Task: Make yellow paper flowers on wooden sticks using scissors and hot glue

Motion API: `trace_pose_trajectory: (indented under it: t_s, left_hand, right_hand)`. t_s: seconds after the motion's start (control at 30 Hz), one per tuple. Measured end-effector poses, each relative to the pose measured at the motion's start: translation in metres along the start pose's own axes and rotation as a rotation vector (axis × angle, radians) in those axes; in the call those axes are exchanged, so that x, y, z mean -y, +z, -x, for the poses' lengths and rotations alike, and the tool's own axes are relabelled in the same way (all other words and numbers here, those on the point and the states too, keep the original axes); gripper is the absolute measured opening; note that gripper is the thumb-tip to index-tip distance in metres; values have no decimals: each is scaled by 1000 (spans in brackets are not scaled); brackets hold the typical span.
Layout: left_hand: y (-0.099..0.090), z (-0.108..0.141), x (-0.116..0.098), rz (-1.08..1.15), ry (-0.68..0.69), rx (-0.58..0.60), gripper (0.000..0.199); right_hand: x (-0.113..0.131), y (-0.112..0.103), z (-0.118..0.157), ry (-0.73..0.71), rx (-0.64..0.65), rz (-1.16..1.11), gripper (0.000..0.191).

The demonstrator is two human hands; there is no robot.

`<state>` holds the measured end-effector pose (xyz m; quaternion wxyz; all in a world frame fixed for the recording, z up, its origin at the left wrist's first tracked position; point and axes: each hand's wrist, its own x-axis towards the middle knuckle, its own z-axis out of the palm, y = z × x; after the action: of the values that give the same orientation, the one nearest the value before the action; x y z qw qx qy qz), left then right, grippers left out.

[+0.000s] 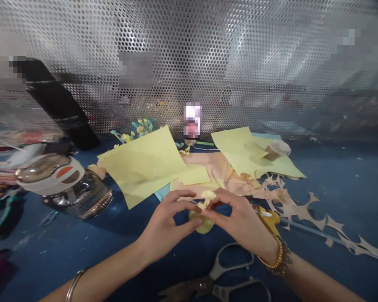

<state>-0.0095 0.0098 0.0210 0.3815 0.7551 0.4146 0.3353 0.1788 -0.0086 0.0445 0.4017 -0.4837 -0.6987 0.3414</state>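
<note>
My left hand (176, 220) and my right hand (233, 214) meet near the middle of the blue table. Between their fingertips is a small, crinkled, pale yellow paper flower (208, 196). The right thumb and forefinger pinch its base, and the left fingers close on it from the other side. Just beneath the fingertips lies a round yellow paper piece (204, 225), partly covered by the left thumb. Grey-handled scissors (214, 281) rest open on the table (129, 256), nearer to me than the hands.
Large yellow sheets (148, 163) lie behind the hands. At the left are a clear bottle (78, 188) and green-handled pliers (11, 212). Cut paper scraps (290, 203) and a yellow tool (267, 218) lie right. A perforated metal panel (176, 75) stands behind, with a lit phone (192, 119) before it.
</note>
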Motion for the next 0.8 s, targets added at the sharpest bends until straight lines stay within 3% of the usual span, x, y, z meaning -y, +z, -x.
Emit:
trace_pose_trajectory:
  t_s: [0.53,0.8]
  left_hand:
    - [5,-1,11,-147,114,-61,9]
    - [5,-3,20,-320,280,-79,9]
  right_hand:
    - [-7,11,0,-9,7,-11,11]
    - [-13,11,-1,-21,16,25,11]
